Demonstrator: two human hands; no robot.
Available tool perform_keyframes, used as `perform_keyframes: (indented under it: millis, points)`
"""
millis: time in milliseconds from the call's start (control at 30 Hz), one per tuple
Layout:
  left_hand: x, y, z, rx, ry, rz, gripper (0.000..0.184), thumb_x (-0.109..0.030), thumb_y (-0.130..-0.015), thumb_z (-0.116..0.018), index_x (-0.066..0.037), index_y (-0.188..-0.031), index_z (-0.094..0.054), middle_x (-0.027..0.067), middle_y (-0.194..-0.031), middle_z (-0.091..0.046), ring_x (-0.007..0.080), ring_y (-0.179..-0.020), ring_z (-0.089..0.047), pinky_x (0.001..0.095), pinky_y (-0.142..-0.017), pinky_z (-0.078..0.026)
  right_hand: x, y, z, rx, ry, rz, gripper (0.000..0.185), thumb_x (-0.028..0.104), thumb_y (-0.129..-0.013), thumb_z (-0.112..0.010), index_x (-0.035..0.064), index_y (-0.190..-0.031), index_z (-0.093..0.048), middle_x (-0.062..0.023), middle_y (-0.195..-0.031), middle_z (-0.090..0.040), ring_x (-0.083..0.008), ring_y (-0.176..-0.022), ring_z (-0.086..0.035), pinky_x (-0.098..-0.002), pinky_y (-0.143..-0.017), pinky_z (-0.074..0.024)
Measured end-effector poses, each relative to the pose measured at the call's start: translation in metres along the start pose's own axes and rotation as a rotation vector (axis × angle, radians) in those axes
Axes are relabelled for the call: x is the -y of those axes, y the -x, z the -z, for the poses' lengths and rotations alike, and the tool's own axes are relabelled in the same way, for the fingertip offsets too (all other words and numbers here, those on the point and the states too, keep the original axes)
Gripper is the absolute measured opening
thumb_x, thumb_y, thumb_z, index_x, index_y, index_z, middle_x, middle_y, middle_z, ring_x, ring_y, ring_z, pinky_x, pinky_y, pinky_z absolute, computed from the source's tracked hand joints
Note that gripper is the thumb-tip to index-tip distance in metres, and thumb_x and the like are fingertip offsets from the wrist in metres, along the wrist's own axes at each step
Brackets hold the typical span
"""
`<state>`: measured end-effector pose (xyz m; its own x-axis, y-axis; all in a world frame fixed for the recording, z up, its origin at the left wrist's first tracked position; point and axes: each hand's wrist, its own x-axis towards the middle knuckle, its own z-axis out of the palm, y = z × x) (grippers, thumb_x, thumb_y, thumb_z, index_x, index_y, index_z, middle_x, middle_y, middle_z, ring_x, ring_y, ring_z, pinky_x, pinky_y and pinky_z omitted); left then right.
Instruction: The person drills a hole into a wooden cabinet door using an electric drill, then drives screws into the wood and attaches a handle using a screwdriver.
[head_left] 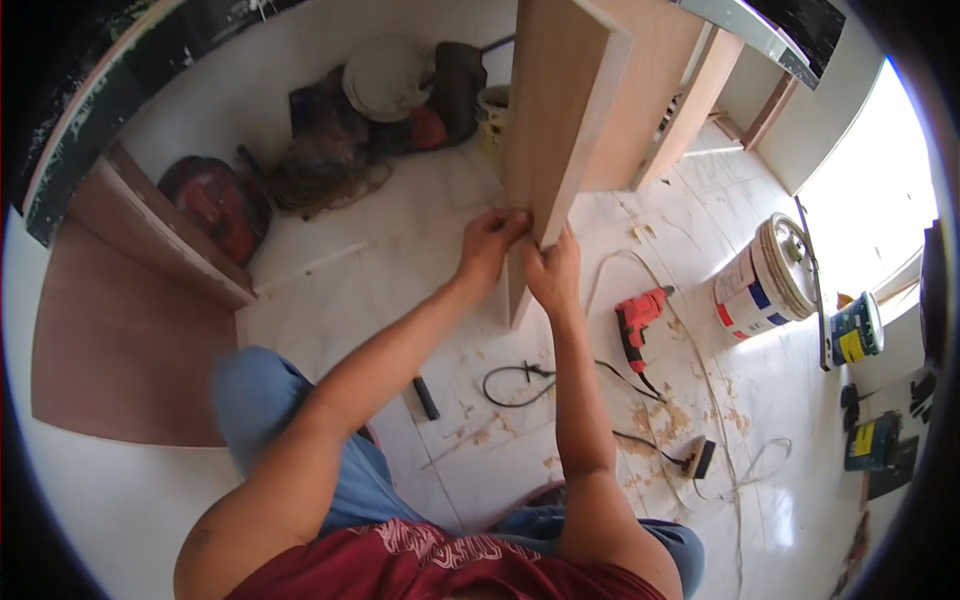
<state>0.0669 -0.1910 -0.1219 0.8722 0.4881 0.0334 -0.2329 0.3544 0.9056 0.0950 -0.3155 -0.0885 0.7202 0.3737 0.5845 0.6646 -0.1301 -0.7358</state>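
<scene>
An upright wooden panel with a pale edge stands in front of me. My right hand is closed round the near edge of the panel, low down. On the panel's left face, my left hand has its fingers pinched together close to that edge. Whatever sits between those fingertips is too small to make out. To the right of my right hand, a red power drill lies on the floor with its black cord. A tool with a black handle rests on the tiles below my left forearm.
A socket block and cables lie among wood shavings on the right. A white paint bucket and a green tub stand beyond. Curved wooden cabinet parts are at left; a red machine sits behind them.
</scene>
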Motion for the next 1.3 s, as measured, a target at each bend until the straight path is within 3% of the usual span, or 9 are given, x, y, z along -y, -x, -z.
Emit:
perform_keyframes:
  millis: [633,700,767,800,867,933,1133,1233,1300]
  points:
    - [-0.021,0.02,0.009,0.15,0.247,-0.112,0.036,-0.004,-0.09,-0.069,0.004,-0.124,-0.062,0.0154,-0.118,-0.068,0.0217,-0.107,-0.065,0.032,-0.096,-0.051,0.006,0.004,-0.008,-0.001,0.039,-0.137,0.06,0.014,-0.079,-0.059,-0.0003,-0.137,-0.051,-0.0254,-0.117,-0.061,-0.0457,-0.103,-0.06,-0.0502,-0.087,-0.0501]
    - [0.018,0.011,0.071,0.18,-0.372,0.084,0.033,-0.01,-0.084,-0.074,-0.004,-0.116,-0.067,0.0136,-0.113,-0.069,0.0225,-0.099,-0.067,0.0324,-0.089,-0.053,0.003,0.001,-0.009,-0.006,0.09,-0.154,0.061,0.013,-0.078,-0.059,-0.0034,-0.136,-0.052,-0.0256,-0.117,-0.061,-0.0449,-0.104,-0.06,-0.0493,-0.089,-0.0495]
    - [0.059,0.036,0.138,0.686,-1.287,0.078,0.037,-0.018,-0.074,-0.081,-0.01,-0.109,-0.071,0.0122,-0.107,-0.07,0.0252,-0.092,-0.067,0.0364,-0.084,-0.053,0.002,0.0,-0.006,-0.004,0.059,-0.16,0.063,0.013,-0.076,-0.059,-0.0054,-0.136,-0.051,-0.026,-0.117,-0.061,-0.0447,-0.105,-0.06,-0.0484,-0.091,-0.0489]
    - [0.087,0.054,0.175,1.016,-1.417,0.133,0.044,-0.023,-0.066,-0.086,-0.015,-0.107,-0.073,0.0124,-0.097,-0.068,0.0276,-0.098,-0.064,0.0407,-0.089,-0.051,0.003,-0.001,-0.007,-0.002,0.04,-0.161,0.064,0.012,-0.075,-0.059,-0.0064,-0.136,-0.051,-0.0262,-0.117,-0.06,-0.0446,-0.105,-0.06,-0.048,-0.092,-0.0485]
    - [0.098,0.107,0.184,1.163,-1.634,0.489,0.054,-0.023,-0.053,-0.092,-0.02,-0.103,-0.074,0.0118,-0.099,-0.064,0.0313,-0.104,-0.06,0.0431,-0.088,-0.049,0.001,-0.002,-0.003,0.009,0.005,-0.148,0.063,0.012,-0.075,-0.058,-0.0053,-0.135,-0.052,-0.0265,-0.116,-0.061,-0.0452,-0.104,-0.06,-0.0478,-0.091,-0.0486]
    - [0.088,0.152,0.173,1.229,-1.864,0.305,0.047,-0.023,-0.059,-0.089,-0.019,-0.102,-0.071,0.0119,-0.104,-0.064,0.0332,-0.105,-0.06,0.0437,-0.089,-0.049,-0.002,-0.002,0.001,-0.002,-0.022,-0.15,0.062,0.011,-0.075,-0.058,-0.0042,-0.135,-0.053,-0.0267,-0.115,-0.061,-0.0456,-0.103,-0.06,-0.0479,-0.091,-0.0486]
    - [0.082,0.127,0.182,1.068,-1.726,0.244,0.024,-0.022,-0.083,-0.072,-0.017,-0.106,-0.068,0.0162,-0.11,-0.068,0.0337,-0.11,-0.062,0.0489,-0.092,-0.048,-0.003,-0.005,0.009,-0.023,-0.073,-0.161,0.057,0.008,-0.074,-0.058,-0.0027,-0.13,-0.057,-0.0274,-0.111,-0.061,-0.0451,-0.101,-0.06,-0.0478,-0.089,-0.0486]
    - [0.034,0.057,0.149,0.359,-1.596,0.136,0.036,-0.026,-0.092,-0.062,-0.006,-0.122,-0.056,0.0225,-0.113,-0.067,0.0358,-0.106,-0.065,0.0489,-0.088,-0.05,0.0,-0.003,0.012,-0.009,-0.139,-0.213,0.051,0.007,-0.075,-0.058,-0.0029,-0.126,-0.058,-0.0269,-0.109,-0.062,-0.0438,-0.098,-0.061,-0.0471,-0.087,-0.0486]
    - [-0.038,0.025,0.11,0.107,-1.214,0.028,0.072,-0.026,-0.088,-0.074,-0.013,-0.148,-0.038,0.0165,-0.09,-0.067,0.0293,-0.087,-0.068,0.0423,-0.074,-0.053,-0.005,-0.003,0.01,-0.008,-0.132,-0.231,0.047,0.007,-0.076,-0.058,-0.0026,-0.122,-0.06,-0.0259,-0.106,-0.063,-0.043,-0.096,-0.062,-0.0463,-0.085,-0.0489]
